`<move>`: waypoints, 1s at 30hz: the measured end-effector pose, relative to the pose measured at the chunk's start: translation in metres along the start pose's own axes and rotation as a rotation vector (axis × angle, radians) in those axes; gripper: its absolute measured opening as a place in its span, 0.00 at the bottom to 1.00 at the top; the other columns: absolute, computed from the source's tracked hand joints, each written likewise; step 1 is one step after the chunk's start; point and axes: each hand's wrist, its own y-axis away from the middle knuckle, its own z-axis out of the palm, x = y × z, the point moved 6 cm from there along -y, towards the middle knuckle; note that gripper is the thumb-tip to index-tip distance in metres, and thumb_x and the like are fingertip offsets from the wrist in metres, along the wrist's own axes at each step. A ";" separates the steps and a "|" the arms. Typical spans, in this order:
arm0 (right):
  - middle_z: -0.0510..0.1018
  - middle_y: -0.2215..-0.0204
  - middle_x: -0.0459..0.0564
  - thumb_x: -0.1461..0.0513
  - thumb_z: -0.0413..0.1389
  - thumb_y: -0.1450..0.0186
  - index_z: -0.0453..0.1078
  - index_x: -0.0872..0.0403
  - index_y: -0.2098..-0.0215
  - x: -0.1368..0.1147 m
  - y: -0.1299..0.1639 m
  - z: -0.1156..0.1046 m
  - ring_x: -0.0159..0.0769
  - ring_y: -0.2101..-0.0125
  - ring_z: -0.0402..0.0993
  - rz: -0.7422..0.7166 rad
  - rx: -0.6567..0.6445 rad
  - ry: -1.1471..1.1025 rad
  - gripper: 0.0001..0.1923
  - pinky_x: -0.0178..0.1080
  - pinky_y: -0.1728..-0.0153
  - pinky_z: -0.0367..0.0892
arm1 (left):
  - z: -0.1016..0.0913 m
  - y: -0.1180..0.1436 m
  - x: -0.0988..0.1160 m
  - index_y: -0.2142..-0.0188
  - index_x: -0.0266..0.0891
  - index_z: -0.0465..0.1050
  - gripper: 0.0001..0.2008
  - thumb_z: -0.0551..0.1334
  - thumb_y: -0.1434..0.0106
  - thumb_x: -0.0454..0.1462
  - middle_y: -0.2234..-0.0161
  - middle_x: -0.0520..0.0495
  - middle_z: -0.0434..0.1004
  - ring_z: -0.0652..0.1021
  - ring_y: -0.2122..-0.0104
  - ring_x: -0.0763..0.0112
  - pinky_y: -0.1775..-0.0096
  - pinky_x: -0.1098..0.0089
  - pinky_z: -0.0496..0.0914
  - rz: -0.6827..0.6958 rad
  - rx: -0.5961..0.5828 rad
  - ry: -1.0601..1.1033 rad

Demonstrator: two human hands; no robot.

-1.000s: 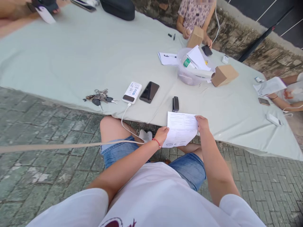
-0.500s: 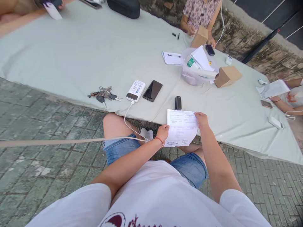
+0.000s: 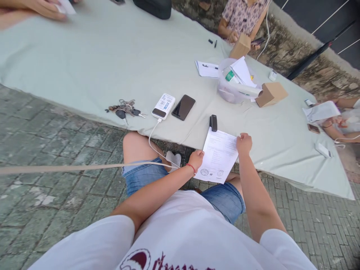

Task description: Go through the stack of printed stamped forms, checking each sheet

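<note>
Printed sheet (image 3: 219, 156): white, one page, dense text too small to read, two round stamps near its lower edge; held tilted over the near edge of the grey-green cloth (image 3: 92, 63), above the lap. Left hand (image 3: 196, 158) pinching the sheet's left edge; right hand (image 3: 244, 143) closed on its upper right corner. Black stapler (image 3: 213, 122), apparently, just beyond the sheet's top corner. Keys (image 3: 124, 109), white power bank (image 3: 163, 106), dark phone (image 3: 183, 107) along the same edge. Stone paving (image 3: 47, 150) beneath the cloth.
</note>
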 end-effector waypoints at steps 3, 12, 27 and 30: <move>0.73 0.40 0.63 0.64 0.49 0.33 0.71 0.57 0.42 -0.041 0.020 0.010 0.50 0.40 0.69 -0.314 -0.037 0.088 0.23 0.55 0.37 0.65 | -0.001 0.000 0.000 0.78 0.39 0.70 0.14 0.57 0.36 0.38 0.76 0.51 0.70 0.69 0.72 0.68 0.65 0.68 0.61 0.029 -0.005 -0.081; 0.61 0.28 0.58 0.72 0.41 0.32 0.58 0.60 0.28 -0.096 0.078 0.070 0.44 0.27 0.52 -0.724 -0.315 0.251 0.34 0.57 0.28 0.49 | -0.013 0.006 0.005 0.81 0.41 0.67 0.15 0.59 0.37 0.37 0.79 0.53 0.68 0.67 0.73 0.69 0.66 0.68 0.57 0.011 0.013 -0.133; 0.56 0.26 0.53 0.77 0.40 0.39 0.50 0.55 0.24 -0.084 0.094 0.087 0.39 0.25 0.44 -0.634 -0.258 0.295 0.45 0.58 0.25 0.39 | -0.010 0.009 -0.001 0.79 0.42 0.71 0.15 0.59 0.35 0.36 0.78 0.49 0.72 0.71 0.72 0.64 0.64 0.66 0.62 -0.011 0.022 -0.172; 0.54 0.25 0.55 0.77 0.40 0.39 0.49 0.58 0.24 -0.081 0.095 0.091 0.40 0.24 0.43 -0.603 -0.278 0.301 0.45 0.57 0.25 0.39 | -0.008 0.010 -0.007 0.78 0.42 0.71 0.14 0.60 0.35 0.37 0.78 0.49 0.72 0.70 0.72 0.64 0.64 0.66 0.62 -0.028 0.028 -0.115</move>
